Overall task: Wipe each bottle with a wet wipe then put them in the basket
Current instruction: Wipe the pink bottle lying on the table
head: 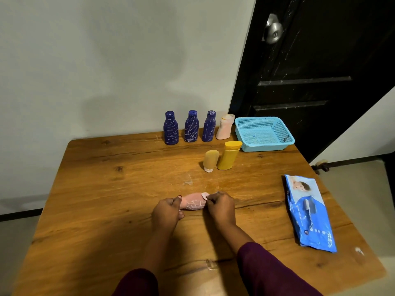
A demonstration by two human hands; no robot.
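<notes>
A small pink bottle (193,202) with white scribbles lies on its side in the middle of the wooden table (106,189). My left hand (167,211) grips its left end. My right hand (220,207) pinches its right end by the pale cap. No wet wipe shows in either hand. Three dark blue bottles (171,128) (191,126) (209,126) and a peach bottle (224,127) stand in a row at the table's far edge. Two yellow bottles (210,160) (229,154) stand in front of them. The light blue mesh basket (264,146) at the far right holds no bottles.
A blue pack of wet wipes (310,214) lies flat near the table's right edge. A pale wall stands behind the table and a dark door (320,71) with a metal knob is at the back right.
</notes>
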